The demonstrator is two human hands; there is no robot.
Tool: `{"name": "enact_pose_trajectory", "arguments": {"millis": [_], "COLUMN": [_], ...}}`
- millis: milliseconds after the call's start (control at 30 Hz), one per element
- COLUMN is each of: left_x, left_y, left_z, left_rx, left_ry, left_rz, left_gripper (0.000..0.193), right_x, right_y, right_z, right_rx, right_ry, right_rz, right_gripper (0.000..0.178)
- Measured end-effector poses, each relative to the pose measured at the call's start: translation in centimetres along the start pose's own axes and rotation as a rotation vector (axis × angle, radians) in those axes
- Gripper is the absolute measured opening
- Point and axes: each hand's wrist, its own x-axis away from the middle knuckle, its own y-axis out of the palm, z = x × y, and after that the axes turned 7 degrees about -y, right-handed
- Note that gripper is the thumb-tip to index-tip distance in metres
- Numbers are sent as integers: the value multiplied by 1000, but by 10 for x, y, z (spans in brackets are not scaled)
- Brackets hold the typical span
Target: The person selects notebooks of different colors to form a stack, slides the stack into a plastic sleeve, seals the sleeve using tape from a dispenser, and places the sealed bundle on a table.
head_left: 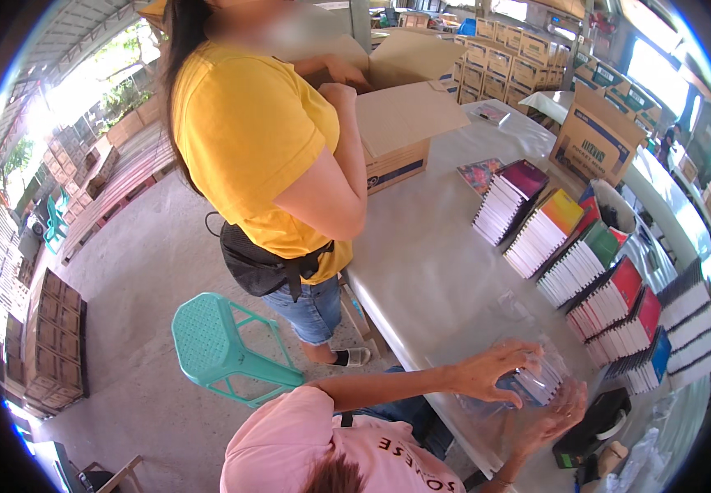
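Left hand (495,371) arches half-open, right hand (558,416) curls its fingers, and there between them, over the grey table (446,271), is the plastic-wrapped notebook bundle (539,381), any firm grip impossible to tell!

White bound stack (544,384) flanked by left hand (497,371) and right hand (559,415), clear plastic (487,408) spread around; grip cannot be made out. Notebooks (570,274) with coloured covers ranged in stacks along grey table (421,263). Open carton (409,119) attended by co-worker (253,140) in yellow; teal stool (207,337) set on floor (133,320).
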Motion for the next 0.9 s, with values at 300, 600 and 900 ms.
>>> {"name": "enact_pose_trajectory", "arguments": {"millis": [300,600,900], "left_x": [9,-3,6], "left_y": [10,13,-2], "left_z": [-16,-17,-14], "left_rx": [-17,-130,-73], "left_ry": [-39,-16,-18], "left_rz": [34,-20,102], "left_gripper": [55,56,53], "right_x": [-144,-139,9], "right_y": [25,-11,-27], "right_z": [-70,-83,-12], "right_rx": [131,361,345], "right_ry": [62,-108,-87], "right_rz": [-894,-578,-279], "right_gripper": [54,15,72]}}
